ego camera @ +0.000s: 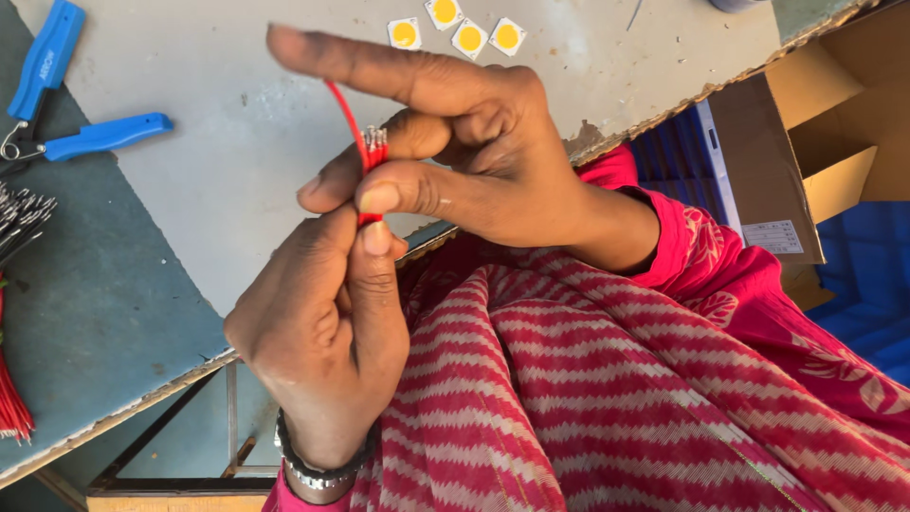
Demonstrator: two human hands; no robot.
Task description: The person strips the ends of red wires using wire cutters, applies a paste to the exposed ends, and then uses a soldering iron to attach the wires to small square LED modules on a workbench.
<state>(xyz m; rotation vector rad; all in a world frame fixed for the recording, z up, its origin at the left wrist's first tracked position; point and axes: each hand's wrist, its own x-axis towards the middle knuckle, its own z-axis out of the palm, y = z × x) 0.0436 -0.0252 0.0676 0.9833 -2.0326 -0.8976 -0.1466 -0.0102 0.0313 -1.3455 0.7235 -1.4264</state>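
Both my hands pinch one small bundle of thin red wires (372,152) with bare metal tips, just above the front edge of the grey worktable (227,152). My left hand (322,322) comes up from below and grips the lower end of the wires between thumb and fingers. My right hand (445,142) reaches in from the right, thumb and middle finger closed on the upper part, index finger stretched out. One red strand (343,106) arcs up behind that index finger. A dark bracelet sits on my left wrist.
Blue-handled pliers (66,104) lie at the table's far left. Several square yellow chips (455,28) rest at the far edge. More wires, red (11,403) and dark-tipped (21,216), lie at the left. A cardboard box (815,123) and a blue crate (867,284) stand at the right.
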